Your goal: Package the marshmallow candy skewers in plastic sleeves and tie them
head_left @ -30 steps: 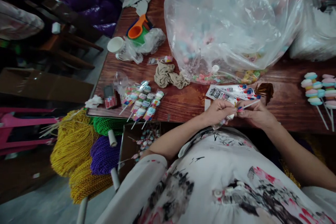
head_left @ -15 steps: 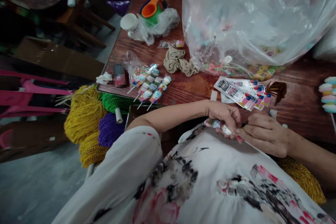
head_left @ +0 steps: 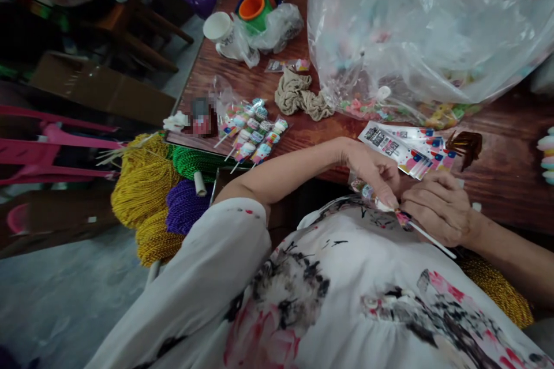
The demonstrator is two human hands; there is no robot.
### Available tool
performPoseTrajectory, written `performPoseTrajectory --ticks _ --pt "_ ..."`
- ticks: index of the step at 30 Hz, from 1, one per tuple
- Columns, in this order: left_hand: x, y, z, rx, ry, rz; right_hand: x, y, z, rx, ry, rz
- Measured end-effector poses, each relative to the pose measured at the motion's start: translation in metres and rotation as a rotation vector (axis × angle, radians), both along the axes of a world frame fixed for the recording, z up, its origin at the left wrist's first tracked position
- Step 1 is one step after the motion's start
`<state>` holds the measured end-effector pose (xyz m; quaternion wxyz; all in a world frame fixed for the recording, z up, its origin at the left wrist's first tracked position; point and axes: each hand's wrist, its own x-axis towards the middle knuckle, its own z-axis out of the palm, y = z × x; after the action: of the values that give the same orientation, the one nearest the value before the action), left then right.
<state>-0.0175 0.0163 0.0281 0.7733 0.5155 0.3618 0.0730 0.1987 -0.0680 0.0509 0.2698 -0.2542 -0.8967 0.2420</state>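
A marshmallow skewer [head_left: 367, 191] in a clear wrapper lies slantwise in front of my body, its white stick pointing down to the right. My left hand [head_left: 373, 168] is closed around the marshmallow part, thumb on top. Close beside it, my right hand [head_left: 436, 206] has its fingers curled in a pinch at the wrapper's gathered neck, where the stick comes out. Anything finer between those fingertips is hidden. Just beyond the hands lie fanned printed wrappers [head_left: 400, 147] and a bundle of shiny gold-brown ties [head_left: 465, 147].
Several wrapped skewers [head_left: 255, 132] lie at the table's left edge. Behind them are a beige cloth [head_left: 298, 92], a paper cup [head_left: 217, 27] and an orange scoop [head_left: 251, 8]. A large clear bag of sweets [head_left: 415, 29] fills the back. Yellow cord [head_left: 142, 184] hangs at left.
Both hands have shifted slightly. The right hand is more tightly curled, and the skewer's white stick now shows plainly below it. The whole view has moved a little.
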Motion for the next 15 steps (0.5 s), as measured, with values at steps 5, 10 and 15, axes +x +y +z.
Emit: performPoseTrajectory --ticks 5,10,15 --pt "-0.021 0.024 0.046 0.553 0.154 0.009 -0.004 0.017 0.001 0.34 -0.12 0.136" --pt "0.005 -0.027 0.106 1.362 0.088 -0.289 -0.009 0.055 0.011 0.084 -0.103 -0.173" --pt "0.021 -0.035 0.038 1.118 0.213 -0.28 -0.022 0.042 0.04 -0.419 0.254 -0.272"
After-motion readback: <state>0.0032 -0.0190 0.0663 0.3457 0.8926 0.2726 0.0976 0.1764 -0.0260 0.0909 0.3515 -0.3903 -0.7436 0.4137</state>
